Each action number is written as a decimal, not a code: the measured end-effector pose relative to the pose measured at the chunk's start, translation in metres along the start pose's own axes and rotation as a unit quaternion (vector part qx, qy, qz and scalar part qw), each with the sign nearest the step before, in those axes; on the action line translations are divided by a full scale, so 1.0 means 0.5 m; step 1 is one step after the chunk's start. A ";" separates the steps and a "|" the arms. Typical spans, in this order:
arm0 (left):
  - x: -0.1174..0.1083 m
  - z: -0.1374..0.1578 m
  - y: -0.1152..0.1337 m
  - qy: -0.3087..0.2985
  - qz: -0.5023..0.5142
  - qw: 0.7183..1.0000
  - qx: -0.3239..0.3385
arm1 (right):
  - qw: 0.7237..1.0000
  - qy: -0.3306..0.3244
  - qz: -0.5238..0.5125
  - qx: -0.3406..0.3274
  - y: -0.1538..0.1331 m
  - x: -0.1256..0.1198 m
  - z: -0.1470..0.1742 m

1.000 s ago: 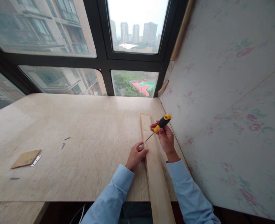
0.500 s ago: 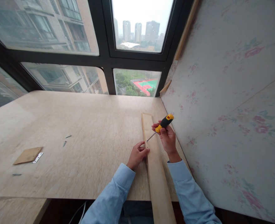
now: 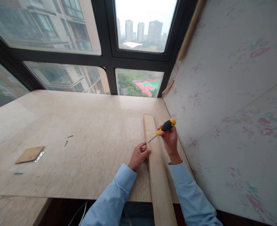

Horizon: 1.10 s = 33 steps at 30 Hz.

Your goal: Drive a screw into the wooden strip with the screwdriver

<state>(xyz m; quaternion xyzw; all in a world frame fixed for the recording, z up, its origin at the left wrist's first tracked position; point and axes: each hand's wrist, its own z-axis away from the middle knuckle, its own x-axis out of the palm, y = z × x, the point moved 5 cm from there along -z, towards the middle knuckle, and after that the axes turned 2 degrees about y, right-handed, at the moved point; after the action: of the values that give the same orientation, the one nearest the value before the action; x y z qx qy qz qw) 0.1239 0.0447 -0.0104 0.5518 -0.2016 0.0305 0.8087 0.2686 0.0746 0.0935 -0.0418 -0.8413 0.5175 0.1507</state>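
I see the long pale wooden board (image 3: 161,182) at right on the beige marbled counter (image 3: 100,125), overhanging its near edge. Right hand (image 3: 170,142) grips the yellow-and-black screwdriver (image 3: 167,126), tip at board's left edge; left hand (image 3: 138,156) pinches that edge. Flat brown wooden piece (image 3: 30,154) at left.

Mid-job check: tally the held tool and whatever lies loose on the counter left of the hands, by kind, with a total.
Yellow-and-black screwdriver: 1
Small grey metal screws: 3 that I can tell apart
White perforated metal strip: 1
Flat brown wooden piece: 1
Total: 6
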 end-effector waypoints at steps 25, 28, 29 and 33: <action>0.001 -0.001 -0.002 0.005 0.000 1.000 0.005 | 0.969 -0.210 0.005 0.132 -0.005 0.004 0.018; -0.002 -0.002 -0.004 0.024 -0.004 1.000 -0.004 | 0.972 -0.178 0.012 0.150 -0.002 -0.004 0.014; -0.002 -0.002 -0.003 0.028 -0.006 1.000 -0.006 | 0.979 -0.144 0.030 0.141 0.001 -0.009 0.011; -0.001 -0.001 0.001 0.031 -0.014 0.999 0.001 | 0.986 -0.020 0.150 0.067 0.007 -0.018 0.005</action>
<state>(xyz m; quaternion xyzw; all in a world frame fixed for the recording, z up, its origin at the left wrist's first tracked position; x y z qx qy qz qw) 0.1233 0.0454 -0.0105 0.5543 -0.1688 0.0364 0.8142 0.2759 0.0723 0.0874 -0.1467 -0.7915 0.5906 0.0565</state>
